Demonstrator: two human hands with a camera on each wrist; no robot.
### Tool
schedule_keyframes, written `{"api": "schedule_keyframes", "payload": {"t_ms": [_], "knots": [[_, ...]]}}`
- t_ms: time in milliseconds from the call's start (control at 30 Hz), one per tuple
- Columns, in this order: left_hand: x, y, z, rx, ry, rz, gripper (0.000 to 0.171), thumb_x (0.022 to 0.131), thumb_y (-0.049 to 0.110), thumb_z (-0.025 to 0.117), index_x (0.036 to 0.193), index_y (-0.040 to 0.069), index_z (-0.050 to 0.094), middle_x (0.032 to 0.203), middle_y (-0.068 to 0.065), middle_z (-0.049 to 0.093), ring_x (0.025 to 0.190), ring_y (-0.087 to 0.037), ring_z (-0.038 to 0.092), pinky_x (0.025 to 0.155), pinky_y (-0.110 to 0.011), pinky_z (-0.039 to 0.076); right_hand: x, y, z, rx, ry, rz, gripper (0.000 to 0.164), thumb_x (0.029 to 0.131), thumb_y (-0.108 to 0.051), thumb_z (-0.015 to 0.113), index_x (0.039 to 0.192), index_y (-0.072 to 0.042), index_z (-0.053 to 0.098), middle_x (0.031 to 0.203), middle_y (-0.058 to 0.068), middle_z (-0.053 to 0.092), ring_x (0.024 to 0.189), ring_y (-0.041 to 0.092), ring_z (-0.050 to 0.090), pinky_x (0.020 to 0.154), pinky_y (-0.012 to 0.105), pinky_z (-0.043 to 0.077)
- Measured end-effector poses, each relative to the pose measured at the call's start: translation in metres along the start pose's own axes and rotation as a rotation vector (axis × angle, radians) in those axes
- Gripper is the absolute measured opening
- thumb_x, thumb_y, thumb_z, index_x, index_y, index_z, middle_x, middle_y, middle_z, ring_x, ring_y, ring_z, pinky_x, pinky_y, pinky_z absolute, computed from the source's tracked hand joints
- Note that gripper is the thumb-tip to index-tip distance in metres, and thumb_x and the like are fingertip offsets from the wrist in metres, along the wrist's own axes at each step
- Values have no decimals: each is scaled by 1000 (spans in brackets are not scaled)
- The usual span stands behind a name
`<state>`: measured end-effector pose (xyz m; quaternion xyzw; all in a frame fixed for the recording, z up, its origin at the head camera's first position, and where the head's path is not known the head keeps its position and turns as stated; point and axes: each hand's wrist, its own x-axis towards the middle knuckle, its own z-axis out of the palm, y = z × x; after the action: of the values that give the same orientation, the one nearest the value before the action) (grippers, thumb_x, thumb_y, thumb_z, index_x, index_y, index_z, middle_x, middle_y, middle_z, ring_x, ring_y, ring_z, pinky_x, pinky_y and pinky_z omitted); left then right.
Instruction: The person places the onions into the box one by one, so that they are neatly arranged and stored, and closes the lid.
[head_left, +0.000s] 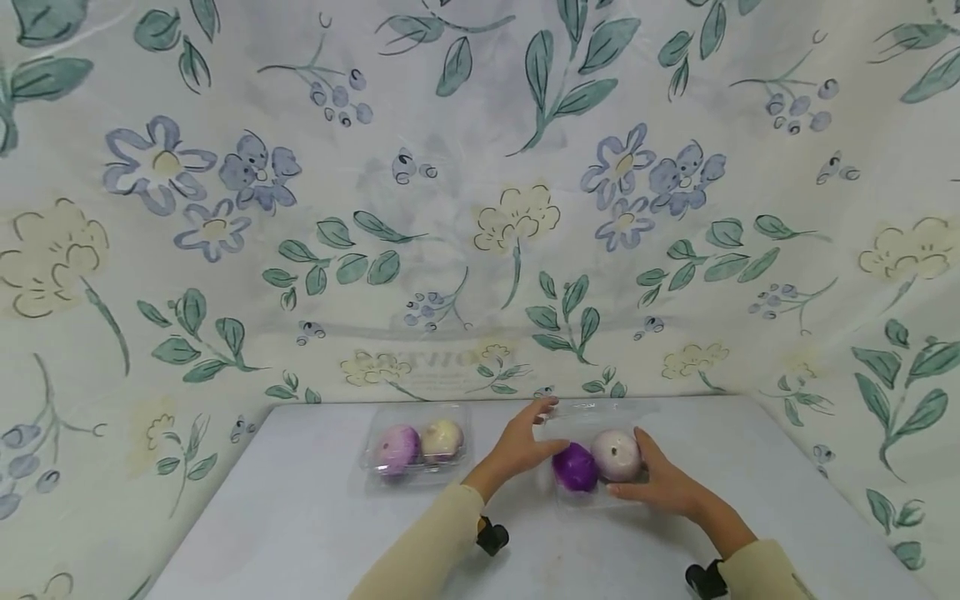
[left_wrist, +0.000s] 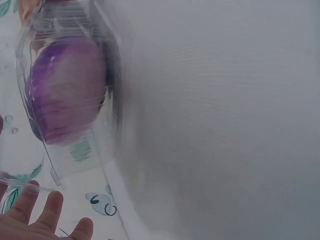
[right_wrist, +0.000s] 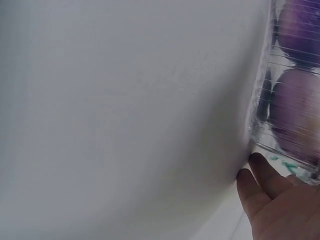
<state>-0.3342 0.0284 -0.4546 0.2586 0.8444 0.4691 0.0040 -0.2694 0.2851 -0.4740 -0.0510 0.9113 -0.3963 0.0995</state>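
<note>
In the head view, a clear plastic clamshell box (head_left: 592, 410) on the right of the table holds a deep purple onion (head_left: 576, 467) and a paler pinkish onion (head_left: 617, 456). Its clear lid stands out behind the onions. My left hand (head_left: 522, 442) reaches to the box's left side, thumb by the purple onion, fingers spread at the lid; in the left wrist view a thin plastic edge crosses the fingertips (left_wrist: 52, 200). At the other end, my right hand (head_left: 667, 479) holds the box, thumb in front and fingers along the side. The right wrist view shows fingertips (right_wrist: 256, 162) at its corner.
A second clear plastic box (head_left: 375, 417), with a pinkish-purple onion (head_left: 397, 447) and a cream onion (head_left: 442, 439), sits to the left on the white table (head_left: 300, 517). A floral sheet (head_left: 450, 208) hangs along the table's back edge.
</note>
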Motion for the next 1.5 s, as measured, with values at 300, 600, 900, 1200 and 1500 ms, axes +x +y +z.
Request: {"api": "schedule_keyframes", "payload": {"t_ms": [300, 600, 900, 1200, 1500], "knots": [[-10, 1, -3, 115, -30, 107, 65, 80, 28, 81, 136, 7, 55, 144, -14, 53, 137, -32, 46, 114, -50, 36, 8, -4, 2, -17, 16, 64, 127, 80, -55, 76, 156, 3, -8, 160, 35, 5, 147, 53, 11, 115, 67, 17], [-24, 9, -5, 177, -152, 50, 77, 77, 42, 83, 140, 11, 51, 156, -23, 32, 143, -42, 34, 110, -62, 36, 10, -8, 3, -39, 28, 72, 125, 80, -55, 76, 157, -2, -7, 161, 33, 7, 145, 55, 17, 112, 69, 22], [-37, 14, -4, 134, -172, -45, 74, 86, 44, 74, 148, 18, 43, 157, -29, 25, 142, -46, 34, 106, -65, 38, 5, -6, -2, 94, 38, 104, 118, 82, -52, 74, 156, -1, -2, 159, 35, 12, 144, 55, 19, 111, 70, 26], [-46, 6, -6, 30, -171, -93, 62, 90, 37, 70, 145, 20, 47, 143, -30, 35, 119, -39, 53, 91, -53, 51, -9, 1, -12, 312, 93, 110, 78, 101, -47, 48, 154, 0, 15, 156, 33, 24, 141, 48, 33, 109, 56, 40], [-47, 4, -3, -244, -230, -214, 61, 94, 10, 65, 149, 23, 44, 91, -12, 59, 75, -21, 61, 64, -40, 60, -15, 14, -9, 385, 113, 133, 66, 102, -31, 49, 152, 1, 21, 139, 30, 50, 113, 31, 63, 89, 43, 55]]}}
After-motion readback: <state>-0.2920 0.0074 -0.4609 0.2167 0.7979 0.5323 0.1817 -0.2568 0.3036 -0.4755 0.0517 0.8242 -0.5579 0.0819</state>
